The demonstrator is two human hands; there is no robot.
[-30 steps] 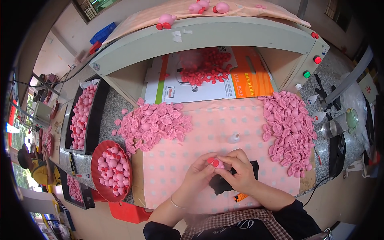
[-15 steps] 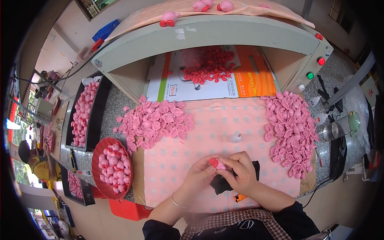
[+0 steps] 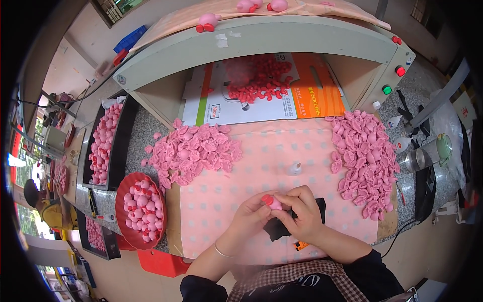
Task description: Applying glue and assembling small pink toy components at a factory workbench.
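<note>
My left hand (image 3: pixel 250 216) and my right hand (image 3: pixel 301 213) meet over the pink dotted cloth (image 3: pixel 241 181), both pinching one small pink toy piece with a red tip (image 3: pixel 272 201). A black cloth scrap (image 3: pixel 277 229) lies under my right hand. A heap of pink shells (image 3: pixel 193 151) lies to the upper left. Another heap of pink shells (image 3: pixel 366 161) lies to the right. A small white glue bottle (image 3: pixel 295 168) stands just beyond my hands.
A red bowl (image 3: pixel 121 211) of finished pink pieces sits at the left edge, next to a black tray (image 3: pixel 116 151) of more. Small red parts (image 3: pixel 259 78) lie on cardboard under a grey-green hood (image 3: pixel 261 40) with buttons. Another person sits far left.
My hands have stayed in the same place, only turning the pink piece slightly between the fingers.
</note>
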